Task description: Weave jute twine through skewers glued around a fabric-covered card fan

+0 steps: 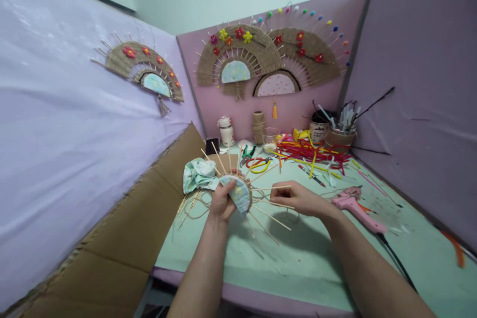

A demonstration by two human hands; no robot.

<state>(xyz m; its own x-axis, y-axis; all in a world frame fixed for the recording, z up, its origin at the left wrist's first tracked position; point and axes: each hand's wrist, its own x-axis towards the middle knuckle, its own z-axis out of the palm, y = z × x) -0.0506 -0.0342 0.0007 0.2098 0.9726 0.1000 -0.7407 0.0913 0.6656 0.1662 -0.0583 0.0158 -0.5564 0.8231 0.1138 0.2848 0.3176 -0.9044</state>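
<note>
Holding fan [241, 195], left grip [222, 202]; cup print [318, 132] illegible.

The green table [261, 263] holds a pink glue gun [358, 210], red and yellow pipe cleaners [309, 151], a pen [317, 180], a white bottle [226, 133] and a spool of twine [258, 126].

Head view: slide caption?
Left hand holds a fabric-covered half-disc with fanning sticks; right hand beside two tips.

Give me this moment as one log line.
left hand: holds half-round fabric piece | right hand: curled by its sticks, grip unclear | nearby: pink glue gun
</note>
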